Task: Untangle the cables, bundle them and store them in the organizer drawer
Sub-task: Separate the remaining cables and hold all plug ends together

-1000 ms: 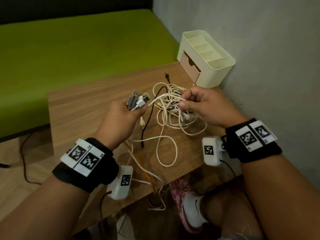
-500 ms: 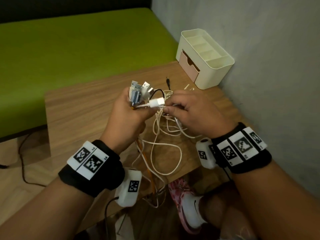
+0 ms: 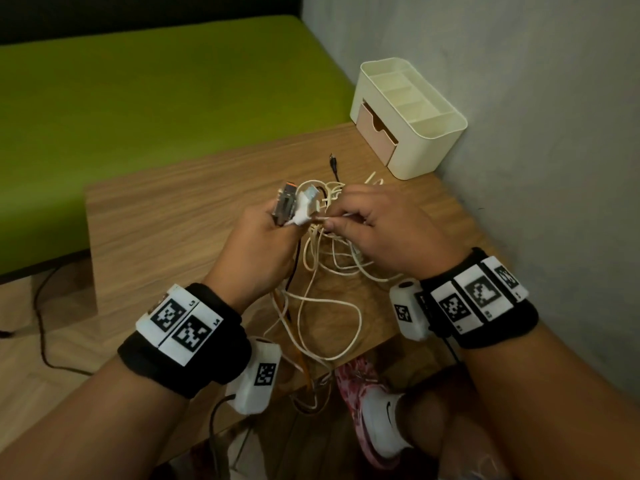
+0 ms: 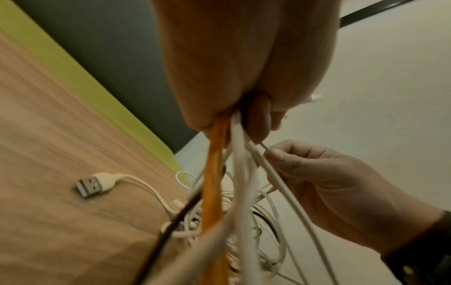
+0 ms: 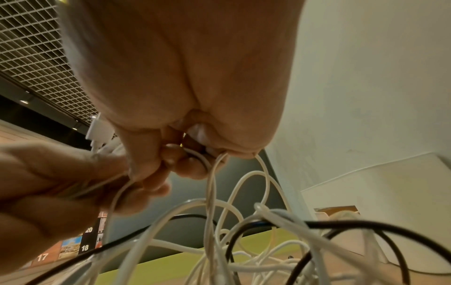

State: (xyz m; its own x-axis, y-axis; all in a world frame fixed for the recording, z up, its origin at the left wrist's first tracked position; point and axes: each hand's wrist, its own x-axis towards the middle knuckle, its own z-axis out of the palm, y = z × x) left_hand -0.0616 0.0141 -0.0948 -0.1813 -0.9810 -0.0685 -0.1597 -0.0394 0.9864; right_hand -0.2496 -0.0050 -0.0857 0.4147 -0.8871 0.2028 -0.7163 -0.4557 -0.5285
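Note:
A tangle of white, black and orange cables (image 3: 325,265) hangs from both hands over the wooden table (image 3: 166,216). My left hand (image 3: 263,244) grips a bunch of cable ends, with USB plugs (image 3: 294,202) sticking up from the fist; the orange cable (image 4: 214,154) and white cables run down out of it. Close beside it, my right hand (image 3: 377,230) pinches a thin white cable (image 5: 209,173) between thumb and fingers. The cream organizer (image 3: 408,116) stands at the table's far right corner, its pink drawer (image 3: 375,131) slightly open.
A loose white USB plug (image 4: 90,186) lies on the table. A black jack plug (image 3: 333,163) lies in front of the organizer. The grey wall (image 3: 519,133) runs along the right. A green couch (image 3: 138,91) is behind the table. Cables hang over the near edge, by a shoe (image 3: 374,407).
My right hand has moved left to meet the left hand and now pinches a cable beside the plugs. The left hand has lifted its bunch of plugs slightly.

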